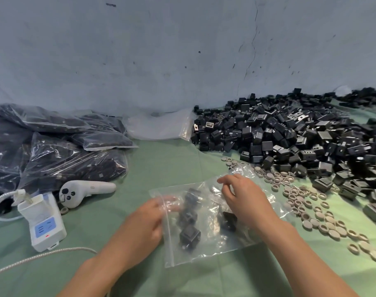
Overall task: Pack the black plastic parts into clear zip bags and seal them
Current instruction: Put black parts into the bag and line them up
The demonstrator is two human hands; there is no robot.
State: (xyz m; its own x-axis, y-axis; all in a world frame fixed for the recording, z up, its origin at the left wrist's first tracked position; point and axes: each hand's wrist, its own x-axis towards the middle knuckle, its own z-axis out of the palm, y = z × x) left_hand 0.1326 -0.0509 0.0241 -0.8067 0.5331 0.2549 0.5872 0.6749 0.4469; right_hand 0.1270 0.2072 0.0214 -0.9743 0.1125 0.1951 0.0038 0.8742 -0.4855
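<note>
A clear zip bag (206, 243) lies on the green cloth in front of me with several black plastic parts (189, 234) inside. My left hand (148, 221) grips the bag's left edge, its fingertips under the plastic. My right hand (244, 196) rests over the bag's right side, fingers loosely curled above it; whether it grips the plastic is unclear. A large heap of loose black parts (289, 136) covers the cloth to the right and back.
Filled clear bags of black parts (54, 146) are stacked at the left. An empty clear bag (161, 127) lies by the wall. A white controller (84, 190), a white power strip (45, 221) with its cable, and several grey rings (307, 202) lie around.
</note>
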